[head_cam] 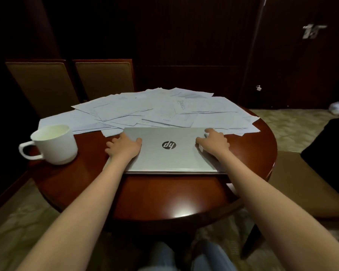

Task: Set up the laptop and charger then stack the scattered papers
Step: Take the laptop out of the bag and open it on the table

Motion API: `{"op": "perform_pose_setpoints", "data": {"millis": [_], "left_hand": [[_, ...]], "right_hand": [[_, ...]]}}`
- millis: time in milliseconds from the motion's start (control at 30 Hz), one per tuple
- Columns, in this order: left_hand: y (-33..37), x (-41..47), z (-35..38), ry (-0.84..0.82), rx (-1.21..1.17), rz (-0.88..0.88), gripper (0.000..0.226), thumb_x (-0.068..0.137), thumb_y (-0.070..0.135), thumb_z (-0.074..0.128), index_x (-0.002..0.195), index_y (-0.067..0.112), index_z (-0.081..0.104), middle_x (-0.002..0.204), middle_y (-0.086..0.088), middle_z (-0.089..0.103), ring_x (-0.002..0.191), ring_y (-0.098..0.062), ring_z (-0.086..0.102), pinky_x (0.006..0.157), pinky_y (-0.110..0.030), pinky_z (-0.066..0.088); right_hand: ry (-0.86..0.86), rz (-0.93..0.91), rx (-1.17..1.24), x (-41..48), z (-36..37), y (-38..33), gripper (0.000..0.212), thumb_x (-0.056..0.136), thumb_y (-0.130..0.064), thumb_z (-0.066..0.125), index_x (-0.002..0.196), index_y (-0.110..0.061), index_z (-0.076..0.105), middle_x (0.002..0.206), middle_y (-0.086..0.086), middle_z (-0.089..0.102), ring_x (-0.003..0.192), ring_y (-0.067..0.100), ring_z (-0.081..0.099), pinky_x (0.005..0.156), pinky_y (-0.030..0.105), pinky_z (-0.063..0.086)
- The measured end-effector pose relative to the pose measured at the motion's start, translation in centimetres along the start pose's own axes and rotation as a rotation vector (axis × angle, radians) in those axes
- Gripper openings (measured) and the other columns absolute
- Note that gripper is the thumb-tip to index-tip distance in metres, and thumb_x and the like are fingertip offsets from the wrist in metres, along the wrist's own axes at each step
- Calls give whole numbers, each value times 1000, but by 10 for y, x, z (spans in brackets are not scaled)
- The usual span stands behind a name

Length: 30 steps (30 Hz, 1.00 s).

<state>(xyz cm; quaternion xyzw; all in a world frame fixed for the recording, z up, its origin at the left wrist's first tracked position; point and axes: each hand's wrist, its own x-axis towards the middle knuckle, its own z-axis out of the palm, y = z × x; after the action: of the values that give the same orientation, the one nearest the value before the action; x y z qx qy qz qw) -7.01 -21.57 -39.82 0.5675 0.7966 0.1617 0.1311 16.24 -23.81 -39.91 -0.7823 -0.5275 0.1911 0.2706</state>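
On glossy round table (164, 196) lies flat silver laptop (164, 160)

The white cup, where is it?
Head view: the white cup stands at the left of the round table, left of the closed laptop, near the scattered papers.
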Motion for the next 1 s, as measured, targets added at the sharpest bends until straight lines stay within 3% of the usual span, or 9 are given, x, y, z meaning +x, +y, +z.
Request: {"op": "perform_pose_setpoints", "data": {"millis": [133, 233, 367, 467, 567, 700, 800, 867, 1000], "left_hand": [[-6, -5, -8, -20, -95, -73, 65, 90, 46, 45, 139, 6, 28, 142, -22, 31, 131, -37, 26, 104, -45, 28], [-7, -9, -5, 2, -117, -88, 66, 89, 45, 47, 138, 4, 29, 141, -23, 33, 130, -37, 27, 104, -46, 29], [-13, -6, -9, 2, -166, -116, 67, 89, 42, 49, 139, 2, 28, 140, -24, 33, 131, -37, 26, 103, -48, 29], [-17, -7, -10, 13, -181, -134, 66, 89, 41, 49, 138, 1, 29, 140, -24, 33, 131, -37, 26, 103, -47, 30], [-21, -9, -11, 27, -188, -144, 64, 90, 40, 48, 137, 1, 30, 139, -24, 34, 131, -37, 27, 103, -47, 30], [-21, -11, -11, 33, -170, -141, 63, 90, 42, 47, 136, 2, 31, 139, -23, 34, 130, -37, 28, 103, -46, 30], [-23, -14, -11, 34, -132, -124, 63, 91, 44, 45, 136, 3, 32, 139, -23, 34, 130, -36, 28, 103, -46, 31], [-26, -17, -12, 37, -76, -93, 63, 92, 45, 43, 138, 4, 31, 141, -22, 34, 131, -36, 29, 103, -44, 30], [-30, -25, -12, 41, 4, -8, 63, 92, 45, 41, 139, 4, 30, 141, -20, 34, 130, -36, 32, 103, -42, 31]], "right_hand": [[25, 39, 2, -10, 3, -13, 48, 81, -35, 60, 124, -16, 54, 131, 15, 47, 123, 37, 38, 99, 41, 30], [27, 116, 114, -3, 2, -16, 32, 76, -22, 62, 107, -17, 64, 110, 10, 57, 115, 35, 46, 90, 37, 34], [57, 145, 242, 8, 2, -21, 25, 69, -19, 63, 94, -17, 64, 104, 6, 61, 107, 33, 53, 90, 36, 43], [60, 120, 278, 13, 7, -22, 39, 70, -18, 64, 109, -19, 63, 115, 5, 59, 111, 30, 51, 90, 36, 41], [39, 83, 278, 16, 9, -21, 28, 67, -17, 62, 94, -23, 58, 107, 8, 59, 95, 28, 48, 80, 33, 38], [28, 47, 190, 15, 10, -16, 52, 75, -22, 63, 127, -19, 55, 124, 8, 56, 118, 32, 47, 100, 43, 40], [25, -60, 25, 0, 12, -14, 50, 83, -30, 56, 132, -25, 50, 138, 10, 46, 128, 34, 38, 106, 44, 29], [8, -251, -125, -16, 18, -18, 42, 88, -39, 52, 130, -32, 52, 148, 9, 34, 136, 32, 29, 109, 49, 20], [-270, -674, -191, -52, 29, -32, 37, 87, -51, 56, 122, -40, 59, 144, -3, 45, 136, 14, 35, 112, 52, 18]]}}
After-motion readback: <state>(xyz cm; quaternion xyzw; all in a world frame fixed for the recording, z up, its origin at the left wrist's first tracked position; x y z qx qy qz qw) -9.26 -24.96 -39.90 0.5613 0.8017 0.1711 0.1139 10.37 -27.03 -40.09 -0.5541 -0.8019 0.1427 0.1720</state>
